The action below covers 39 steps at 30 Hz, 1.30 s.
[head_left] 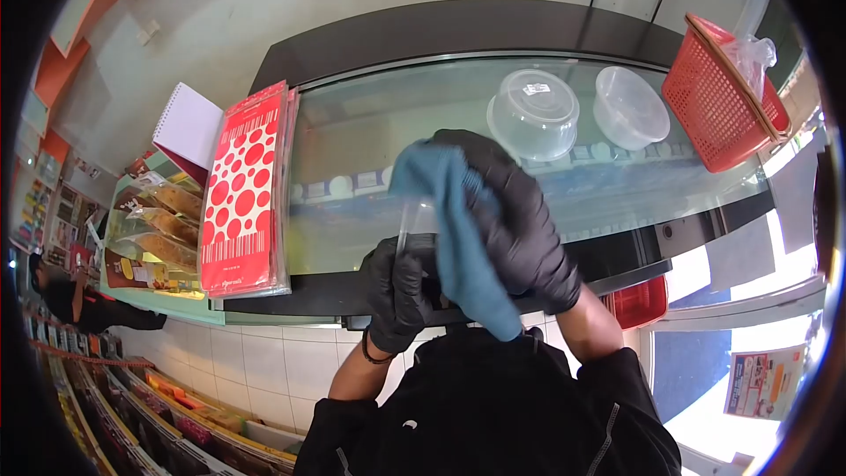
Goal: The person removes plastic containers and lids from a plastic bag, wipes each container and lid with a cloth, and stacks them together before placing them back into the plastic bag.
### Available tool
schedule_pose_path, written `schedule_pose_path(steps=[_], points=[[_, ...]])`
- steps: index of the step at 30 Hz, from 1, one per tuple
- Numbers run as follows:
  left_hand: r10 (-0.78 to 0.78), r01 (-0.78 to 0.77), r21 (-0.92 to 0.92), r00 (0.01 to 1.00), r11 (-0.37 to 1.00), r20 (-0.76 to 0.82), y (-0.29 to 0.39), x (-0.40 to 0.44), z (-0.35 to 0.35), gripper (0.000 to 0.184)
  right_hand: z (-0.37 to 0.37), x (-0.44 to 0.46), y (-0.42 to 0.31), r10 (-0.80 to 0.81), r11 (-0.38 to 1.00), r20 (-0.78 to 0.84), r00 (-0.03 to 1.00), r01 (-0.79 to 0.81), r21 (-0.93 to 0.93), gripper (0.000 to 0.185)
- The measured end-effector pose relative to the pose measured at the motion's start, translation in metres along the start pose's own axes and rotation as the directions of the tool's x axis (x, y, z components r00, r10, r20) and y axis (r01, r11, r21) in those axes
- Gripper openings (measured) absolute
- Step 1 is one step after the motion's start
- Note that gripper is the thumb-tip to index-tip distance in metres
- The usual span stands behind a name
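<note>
My right hand [520, 220], in a black glove, is closed on a blue cloth [463, 238] that hangs down in front of my body. The cloth's upper end lies over the top of a clear plastic item [416, 222]. My left hand [397, 291], gloved in black too, has its fingers wrapped round the lower part of that item, whose full shape is hidden. Beyond my hands, on the glass counter [352, 137], a clear round container [534, 116] stands upside down with a label on its base. A second clear container [631, 109] sits just right of it.
A red basket [718, 92] with a plastic bag stands at the counter's right end. Red polka-dot packets [240, 194], a spiral notepad [188, 130] and packaged food [166, 234] are at the left. A person [66, 295] is in the far left background.
</note>
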State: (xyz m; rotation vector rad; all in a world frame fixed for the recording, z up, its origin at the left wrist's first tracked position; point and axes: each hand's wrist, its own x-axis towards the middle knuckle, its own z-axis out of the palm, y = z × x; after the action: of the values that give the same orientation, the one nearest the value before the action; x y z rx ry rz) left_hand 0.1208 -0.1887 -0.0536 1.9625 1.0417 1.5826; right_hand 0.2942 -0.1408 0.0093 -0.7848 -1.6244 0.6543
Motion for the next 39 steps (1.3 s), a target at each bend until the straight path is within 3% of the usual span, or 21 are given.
schedule_pose_path(steps=[1,3,4,6,8,10,12,13,14,15,17,19,22,23,26,29,32,34,37,39], points=[[-0.035,0.032,-0.188,0.999,0.982,-0.012,-0.001,-0.001,0.001,0.035,-0.006,-0.007,0.012,0.118,0.989,0.003,0.993,-0.118,0.092,0.035],[-0.011,0.002,-0.073,0.992,0.997,-0.125,-0.008,-0.005,-0.001,0.035,-0.006,-0.019,0.034,0.401,0.784,0.103,0.91,-0.399,0.476,0.04],[0.072,-0.022,0.233,0.976,0.972,-0.206,-0.014,-0.011,-0.002,0.036,-0.003,-0.025,0.043,0.51,0.595,0.194,0.838,-0.506,0.624,0.042],[0.085,0.013,0.276,0.936,0.961,-0.341,-0.022,-0.01,0.0,0.034,0.007,-0.033,0.048,0.485,0.547,0.276,0.83,-0.534,0.644,0.061],[-0.169,0.085,-0.217,0.896,0.973,-0.41,-0.023,-0.004,0.006,0.033,0.021,-0.052,0.043,0.516,0.462,0.263,0.815,-0.523,0.717,0.069],[-0.324,0.075,-0.52,0.854,0.851,-0.407,-0.023,0.001,0.009,0.032,0.021,-0.058,0.042,0.484,0.413,0.301,0.821,-0.518,0.749,0.074],[-0.352,0.049,-0.614,0.854,0.788,-0.384,-0.022,0.004,0.013,0.031,0.022,-0.051,0.014,0.583,0.306,0.365,0.726,-0.613,0.728,0.075],[-0.335,0.05,-0.616,0.871,0.786,-0.358,-0.021,0.005,0.014,0.031,0.027,-0.053,0.009,0.521,0.456,0.309,0.796,-0.565,0.688,0.074],[-0.315,0.052,-0.608,0.888,0.792,-0.334,-0.02,0.006,0.015,0.031,0.029,-0.05,0.002,0.538,0.432,0.292,0.791,-0.556,0.71,0.074],[-0.283,0.064,-0.572,0.91,0.818,-0.303,-0.018,0.007,0.015,0.031,0.029,-0.047,-0.008,0.56,0.406,0.276,0.781,-0.549,0.73,0.074],[-0.218,0.125,-0.382,0.953,0.916,-0.211,-0.013,0.007,0.013,0.03,0.023,-0.04,-0.013,0.687,0.291,0.288,0.667,-0.615,0.732,0.072],[-0.101,0.081,-0.183,0.99,0.98,-0.102,-0.005,0.014,0.015,0.029,0.016,-0.034,-0.021,0.791,0.191,0.224,0.569,-0.578,0.794,0.055],[0.115,-0.125,0.13,0.99,0.984,0.077,0.003,0.03,0.016,0.032,0.012,-0.033,-0.034,0.807,0.302,0.097,0.582,-0.549,0.779,0.05],[0.162,-0.186,0.253,0.98,0.949,0.113,-0.001,0.033,0.014,0.036,0.014,-0.041,-0.023,0.777,0.378,0.064,0.626,-0.545,0.748,0.05],[0.214,-0.354,0.474,0.922,0.806,0.324,-0.002,0.049,0.009,0.046,0.007,-0.042,-0.019,0.723,0.404,0.094,0.684,-0.53,0.746,0.051],[0.122,-0.517,0.567,0.798,0.641,0.59,0.012,0.062,-0.005,0.05,-0.005,-0.036,-0.012,0.731,0.287,0.172,0.661,-0.526,0.801,0.048],[0.058,-0.638,0.574,0.693,0.513,0.718,0.022,0.072,-0.017,0.051,-0.017,-0.035,0.006,0.727,0.143,0.222,0.649,-0.46,0.876,0.041],[0.035,-0.673,0.583,0.667,0.455,0.744,0.025,0.074,-0.02,0.048,-0.021,-0.038,0.011,0.738,0.104,0.21,0.641,-0.416,0.903,0.041],[0.044,-0.712,0.591,0.652,0.38,0.757,0.028,0.08,-0.026,0.045,-0.033,-0.043,0.014,0.641,0.13,0.225,0.734,-0.392,0.91,0.04],[0.024,-0.764,0.593,0.618,0.253,0.786,0.026,0.086,-0.032,0.045,-0.043,-0.046,0.024,0.586,0.018,0.26,0.768,-0.334,0.943,0.042]])
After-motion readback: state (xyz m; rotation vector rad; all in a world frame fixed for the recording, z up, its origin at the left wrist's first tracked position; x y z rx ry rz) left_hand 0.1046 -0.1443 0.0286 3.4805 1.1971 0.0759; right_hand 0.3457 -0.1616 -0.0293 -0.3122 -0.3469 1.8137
